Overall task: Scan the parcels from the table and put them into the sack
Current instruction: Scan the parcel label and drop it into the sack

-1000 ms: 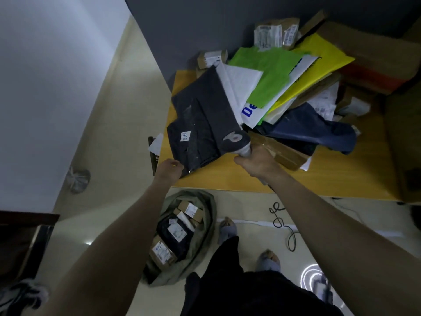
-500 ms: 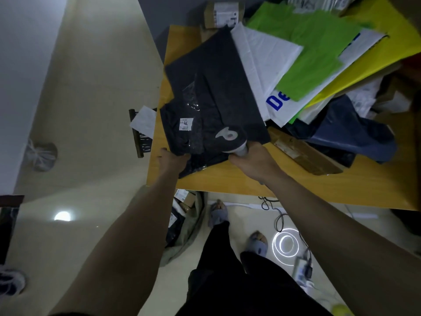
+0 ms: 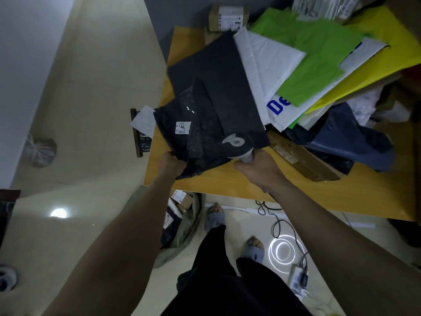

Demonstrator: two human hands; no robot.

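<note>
The left hand (image 3: 171, 164) is gripping the near corner of a dark, crinkled plastic parcel with a small white label (image 3: 198, 142), which is lying on the near left part of the yellow wooden table (image 3: 227, 181); the right hand (image 3: 259, 171) is curling round the handle of a grey handheld scanner (image 3: 237, 145), its head resting over the parcel; the olive cloth sack (image 3: 184, 233) is sitting open on the floor below the table edge, holding labelled parcels.
</note>
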